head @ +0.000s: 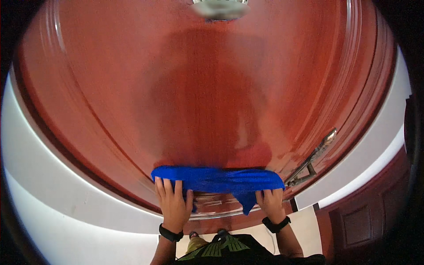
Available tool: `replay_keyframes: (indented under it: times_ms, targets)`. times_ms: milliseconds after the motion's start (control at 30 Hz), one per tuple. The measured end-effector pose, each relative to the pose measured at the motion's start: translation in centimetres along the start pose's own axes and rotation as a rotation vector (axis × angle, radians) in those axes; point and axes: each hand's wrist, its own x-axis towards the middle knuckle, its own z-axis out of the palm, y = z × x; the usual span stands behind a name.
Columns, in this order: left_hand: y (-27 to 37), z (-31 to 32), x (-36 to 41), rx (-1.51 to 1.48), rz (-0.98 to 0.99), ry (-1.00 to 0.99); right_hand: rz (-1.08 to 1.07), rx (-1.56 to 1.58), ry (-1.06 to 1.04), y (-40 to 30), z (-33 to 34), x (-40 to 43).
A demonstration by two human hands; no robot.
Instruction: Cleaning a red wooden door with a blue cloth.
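Observation:
A glossy red-brown wooden door rises before me, with my reflection on it. A blue cloth is spread sideways against the door's lower part in view. My left hand presses the cloth's left end with the fingers pointing up. At the cloth's right end my right hand rests its fingers on the fabric. A corner of the cloth hangs down beside my right hand. Both wrists wear black bands.
A metal door handle juts out right of the cloth. Metal hardware sits at the top of the door. White wall borders the door frame. A dark red panelled door stands at the lower right. My feet are on a pale floor.

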Motion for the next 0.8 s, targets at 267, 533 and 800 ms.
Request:
replay_keyframes:
  times_ms: [267, 533, 800]
  targets:
    - [-3.7, 1.9, -0.3, -0.095, 0.247, 0.034, 0.312, -0.196, 0.007, -3.1, 0.3, 1.6]
    - [-2.9, 2.9, -1.1, -0.171, 0.185, 0.131, 0.482, -0.042, 0.114, -3.7, 5.2, 2.2]
    - [-2.1, 4.9, -2.5, -0.199, 0.006, 0.194, 0.324, -0.004, 0.089, -1.1, 5.9, 1.0]
